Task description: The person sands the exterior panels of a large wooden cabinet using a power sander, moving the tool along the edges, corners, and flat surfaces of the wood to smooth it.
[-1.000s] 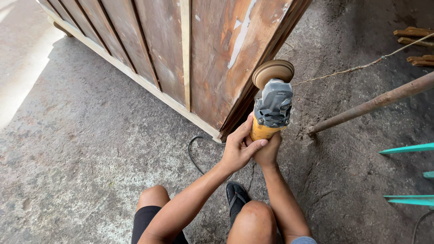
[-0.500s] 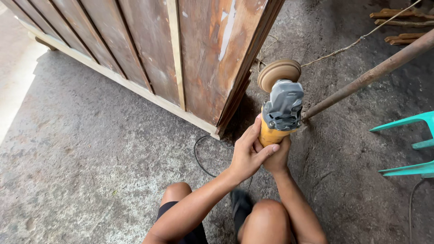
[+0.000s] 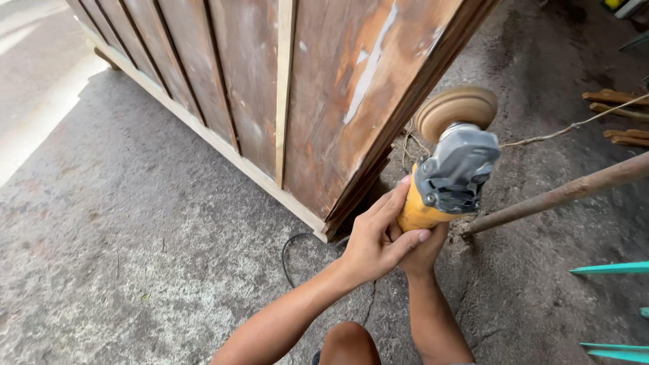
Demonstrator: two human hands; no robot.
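I have both hands wrapped on the yellow body of the angle grinder [image 3: 443, 182]: my left hand [image 3: 375, 240] closes over it from the near side, fingers curled across the top, and my right hand [image 3: 422, 253] cups it from beneath, mostly hidden behind the left. Both are pressed tight around the handle, nothing spread.

The tool hangs in the air above the concrete floor [image 3: 135, 236], just beside the lower corner of the big wooden panel [image 3: 324, 101] that stands on its edge. Its long axis runs from my hands up and away to the right; the grey gear head leads, and the tan sanding disc [image 3: 456, 108] sits at the far end, close to the panel's dark edge (whether it touches, I cannot tell from here).

I judge it rigid and nose-heavy, metal head outweighing the plastic grip, so the handle wants a firm two-handed hold well behind the disc. A black power cord [image 3: 287, 253] loops on the floor near the panel's corner. A rusty metal pipe [image 3: 561, 192] slants across the ground to the right, with turquoise plastic furniture [image 3: 612, 268] beyond it.
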